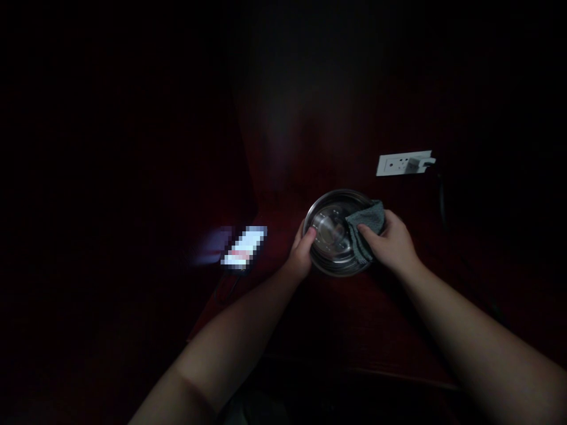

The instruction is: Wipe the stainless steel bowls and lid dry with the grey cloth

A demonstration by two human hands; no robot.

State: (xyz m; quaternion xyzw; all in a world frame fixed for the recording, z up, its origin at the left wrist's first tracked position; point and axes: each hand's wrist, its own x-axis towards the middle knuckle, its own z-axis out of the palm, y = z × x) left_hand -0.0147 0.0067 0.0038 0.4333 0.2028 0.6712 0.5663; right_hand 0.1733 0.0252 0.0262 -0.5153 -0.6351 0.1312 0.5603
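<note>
A shiny metal bowl (330,230) is held up between my two hands, tilted so that its inside faces me. My left hand (303,252) grips its left side, thumb over the rim and fingers behind. At the right rim my right hand (396,239) is closed on a grey-green cloth (367,227), thumb on top. The cloth is folded over the rim and touches the bowl's right side. The fingers of my right hand are mostly hidden behind cloth and bowl.
Left of the bowl, a phone with a bright, pixelated screen (244,248) lies on the dark red table (381,336), a thin cable beside it. A white wall socket (403,163) with a plug (426,162) sits at the back right. The surroundings are very dark.
</note>
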